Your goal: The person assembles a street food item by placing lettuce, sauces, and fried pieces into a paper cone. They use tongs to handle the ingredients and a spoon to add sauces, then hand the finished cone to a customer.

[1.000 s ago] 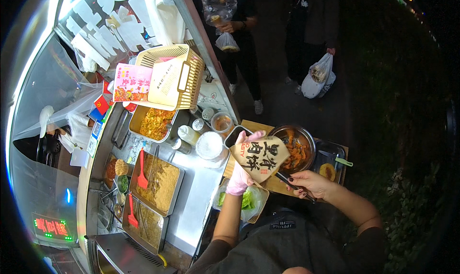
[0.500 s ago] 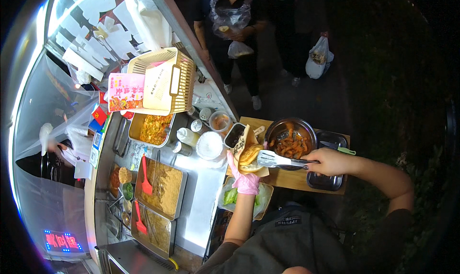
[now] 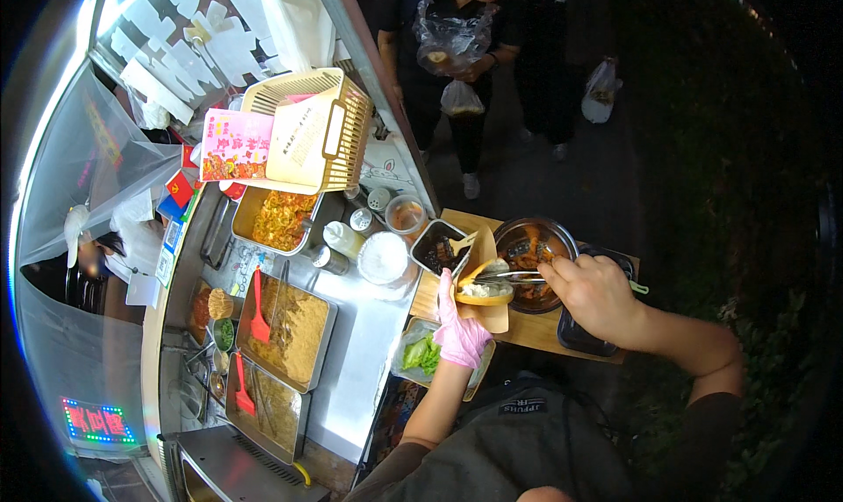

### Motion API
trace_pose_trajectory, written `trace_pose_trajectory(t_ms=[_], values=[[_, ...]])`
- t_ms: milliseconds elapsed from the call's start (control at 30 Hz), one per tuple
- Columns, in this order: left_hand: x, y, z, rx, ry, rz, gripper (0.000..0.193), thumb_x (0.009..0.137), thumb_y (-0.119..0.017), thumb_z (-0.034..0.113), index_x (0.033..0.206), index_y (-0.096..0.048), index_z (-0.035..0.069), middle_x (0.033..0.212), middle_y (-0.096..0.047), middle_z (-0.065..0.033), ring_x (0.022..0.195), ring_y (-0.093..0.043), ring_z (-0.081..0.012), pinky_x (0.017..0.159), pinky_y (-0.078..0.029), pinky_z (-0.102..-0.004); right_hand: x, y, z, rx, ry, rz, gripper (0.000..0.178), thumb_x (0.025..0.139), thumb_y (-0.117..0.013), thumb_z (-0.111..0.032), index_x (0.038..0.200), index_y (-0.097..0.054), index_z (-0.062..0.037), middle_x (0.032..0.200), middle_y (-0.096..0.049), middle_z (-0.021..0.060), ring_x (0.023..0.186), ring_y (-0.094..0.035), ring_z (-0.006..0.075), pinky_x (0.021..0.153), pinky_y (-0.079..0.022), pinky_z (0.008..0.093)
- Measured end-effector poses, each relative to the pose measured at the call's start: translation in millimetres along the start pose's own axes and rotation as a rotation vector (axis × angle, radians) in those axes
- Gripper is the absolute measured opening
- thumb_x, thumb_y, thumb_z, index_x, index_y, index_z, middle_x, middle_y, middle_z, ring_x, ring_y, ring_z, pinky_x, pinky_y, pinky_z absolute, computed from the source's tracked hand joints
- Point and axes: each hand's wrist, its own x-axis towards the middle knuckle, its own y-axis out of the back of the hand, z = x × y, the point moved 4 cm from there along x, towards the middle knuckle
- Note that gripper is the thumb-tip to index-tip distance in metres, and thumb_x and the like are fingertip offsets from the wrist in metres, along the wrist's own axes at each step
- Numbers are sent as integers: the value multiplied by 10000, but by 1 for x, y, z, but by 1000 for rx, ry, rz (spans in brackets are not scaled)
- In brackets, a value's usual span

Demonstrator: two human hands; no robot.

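Note:
My left hand (image 3: 461, 333), in a pink glove, is closed around a brown paper sleeve (image 3: 479, 253) holding a split round bun (image 3: 486, 297). The bun gapes toward the right and something whitish shows inside. Bare, my right hand (image 3: 595, 297) grips metal tongs (image 3: 520, 276), seen nearly edge-on, whose flat tips reach into the bun's opening. Whether they pinch any food is hidden. Beneath the tongs and right hand is a steel bowl (image 3: 569, 239) with browned pieces of food (image 3: 525, 261), partly covered by the hand.
A dark sauce tub (image 3: 434, 258) with a wooden spatula stands left of the bun. Below my left hand lies a tray of lettuce (image 3: 421, 354). Seasoning jars, a basket (image 3: 349, 125) and food trays (image 3: 303, 335) fill the left counter. A person (image 3: 457, 54) stands across from me.
The tongs have turned from flat to edge-on, with their tips at the bun's opening. My left hand has tilted the bun so its gap shows. The right hand has shifted slightly up.

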Motion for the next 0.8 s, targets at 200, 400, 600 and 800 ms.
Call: trace_pose_trajectory(t_ms=[200,400,600,800], values=[[-9,-19,6,-66,-119,-115,659,1008,-401,526,1457,-395,44,1399,-503,-227,1232,-549,-367,1069,-444,-506,2,-2,-4,-27,24,25,378,788,-578,-133,1144,-671,-47,944,-622,28,721,-575,168,626,-460,310],[-10,-23,13,-104,-140,-141,615,1017,-370,482,1470,-386,66,1416,-488,-209,1265,-516,-381,1073,-427,-568,1,23,-18,-69,77,6,369,771,-596,-142,1115,-693,-52,937,-627,25,722,-562,161,625,-449,293],[-1,8,5,-181,-47,-43,701,980,-416,568,1442,-405,41,1383,-503,-234,1245,-521,-389,1077,-411,-590,-15,32,-9,-72,-39,68,324,832,-615,-105,1145,-680,-50,871,-603,19,708,-556,156,607,-434,295],[-21,6,26,18,-202,112,784,883,-546,666,1362,-472,49,1286,-559,-204,1173,-574,-374,1027,-485,-522,-139,-23,60,-59,-472,-302,424,808,-747,-180,1209,-655,-76,1078,-658,63,906,-594,214,796,-483,364]])
